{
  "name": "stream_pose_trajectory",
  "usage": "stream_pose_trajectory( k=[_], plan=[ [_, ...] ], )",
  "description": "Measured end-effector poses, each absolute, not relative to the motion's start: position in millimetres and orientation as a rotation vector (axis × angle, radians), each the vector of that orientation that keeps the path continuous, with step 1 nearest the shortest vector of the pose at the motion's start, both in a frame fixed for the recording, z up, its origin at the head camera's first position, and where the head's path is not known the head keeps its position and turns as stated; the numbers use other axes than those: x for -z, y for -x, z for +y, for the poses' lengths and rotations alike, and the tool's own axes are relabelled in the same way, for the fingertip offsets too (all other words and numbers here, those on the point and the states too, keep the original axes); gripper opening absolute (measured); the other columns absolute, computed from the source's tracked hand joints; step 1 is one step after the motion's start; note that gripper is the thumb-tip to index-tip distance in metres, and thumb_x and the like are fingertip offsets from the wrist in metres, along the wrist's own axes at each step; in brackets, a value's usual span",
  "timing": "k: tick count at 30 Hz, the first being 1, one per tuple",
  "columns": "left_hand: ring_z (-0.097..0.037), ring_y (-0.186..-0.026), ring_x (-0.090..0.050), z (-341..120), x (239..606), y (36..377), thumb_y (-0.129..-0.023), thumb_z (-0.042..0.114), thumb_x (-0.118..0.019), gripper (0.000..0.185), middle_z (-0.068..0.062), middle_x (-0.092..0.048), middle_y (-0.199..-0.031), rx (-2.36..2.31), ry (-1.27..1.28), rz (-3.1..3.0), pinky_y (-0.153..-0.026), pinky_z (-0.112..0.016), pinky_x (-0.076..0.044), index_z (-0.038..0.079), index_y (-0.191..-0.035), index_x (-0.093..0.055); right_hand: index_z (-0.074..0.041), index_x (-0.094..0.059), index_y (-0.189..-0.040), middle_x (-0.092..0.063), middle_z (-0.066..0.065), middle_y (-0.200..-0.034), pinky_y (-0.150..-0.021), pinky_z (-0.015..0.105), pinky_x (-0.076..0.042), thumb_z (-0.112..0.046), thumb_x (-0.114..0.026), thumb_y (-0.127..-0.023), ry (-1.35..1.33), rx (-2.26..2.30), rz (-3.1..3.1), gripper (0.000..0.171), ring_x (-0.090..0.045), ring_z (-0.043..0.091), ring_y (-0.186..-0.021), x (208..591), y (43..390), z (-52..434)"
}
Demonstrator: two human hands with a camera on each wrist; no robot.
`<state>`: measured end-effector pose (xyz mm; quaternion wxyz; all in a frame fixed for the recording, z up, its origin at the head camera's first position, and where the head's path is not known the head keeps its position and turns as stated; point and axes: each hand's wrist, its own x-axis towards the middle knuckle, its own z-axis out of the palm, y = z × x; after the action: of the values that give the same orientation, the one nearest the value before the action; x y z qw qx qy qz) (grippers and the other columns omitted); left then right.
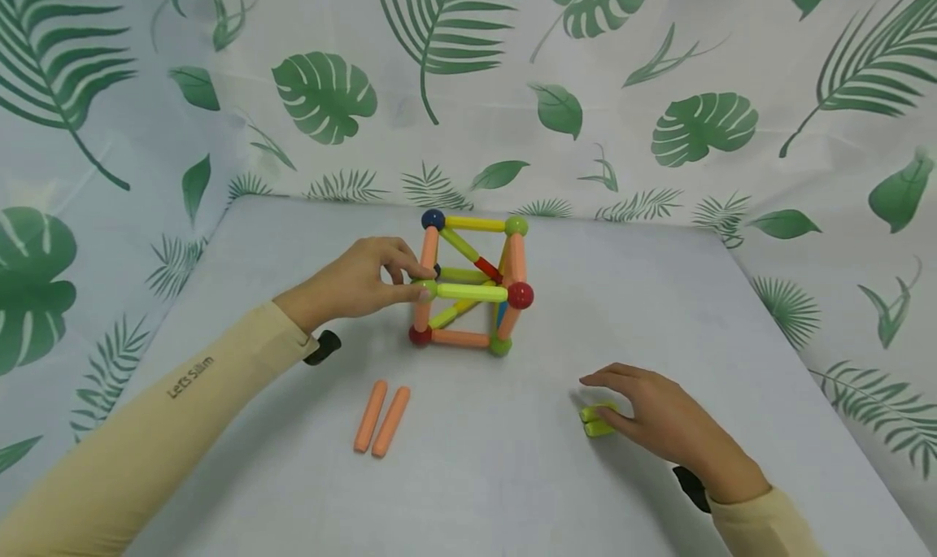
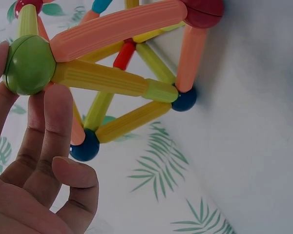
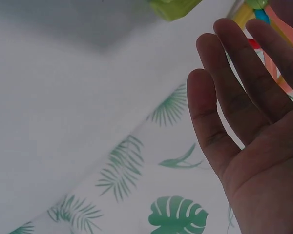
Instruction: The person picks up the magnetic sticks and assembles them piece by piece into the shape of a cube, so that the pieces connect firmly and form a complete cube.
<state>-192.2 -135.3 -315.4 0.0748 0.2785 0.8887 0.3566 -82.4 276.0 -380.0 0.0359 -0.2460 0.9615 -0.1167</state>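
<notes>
A cube-like frame of colored rods and balls (image 1: 472,293) stands on the table, with several diagonal rods inside. My left hand (image 1: 350,282) pinches the green ball (image 2: 30,66) at its near upper left corner between thumb and fingertips. From that ball a yellow-green rod leads to a red ball (image 1: 520,295). In the left wrist view, orange and yellow rods also meet the green ball. My right hand (image 1: 659,415) is over two short yellow-green rods (image 1: 599,430), fingers extended, the thumb beside them. Whether the thumb touches them cannot be told.
Two orange rods (image 1: 381,420) lie side by side on the white tabletop (image 1: 483,467), in front of the frame. A leaf-printed cloth (image 1: 468,93) rises behind the table and along both sides.
</notes>
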Motion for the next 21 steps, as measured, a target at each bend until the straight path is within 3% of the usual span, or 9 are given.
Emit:
stream_pose_trajectory(
  k=[12, 21],
  plan=[
    [-0.017, -0.092, -0.058, -136, 313, 191, -0.091, 0.032, -0.078, 0.032, 0.006, -0.064, -0.106, -1.049, -0.786, 2.659, -0.076, -0.038, -0.049, 0.021, -0.121, -0.076, -0.015, -0.071, -0.125, -0.066, -0.006, -0.121, -0.095, 0.043, -0.051, -0.020, -0.076, -0.092, 0.978, 0.406, 2.874, 0.034, -0.063, 0.018, -0.114, 379, 97, 234],
    [-0.016, -0.091, -0.059, -135, 311, 192, -0.091, 0.030, -0.079, 0.032, 0.006, -0.065, -0.107, -1.026, -0.818, 2.670, -0.077, -0.038, -0.049, 0.019, -0.121, -0.077, -0.015, -0.071, -0.125, -0.068, -0.004, -0.120, -0.094, 0.041, -0.052, -0.020, -0.076, -0.091, 1.195, 0.416, 2.786, 0.035, -0.065, 0.016, -0.110, 375, 109, 185]
  ],
)
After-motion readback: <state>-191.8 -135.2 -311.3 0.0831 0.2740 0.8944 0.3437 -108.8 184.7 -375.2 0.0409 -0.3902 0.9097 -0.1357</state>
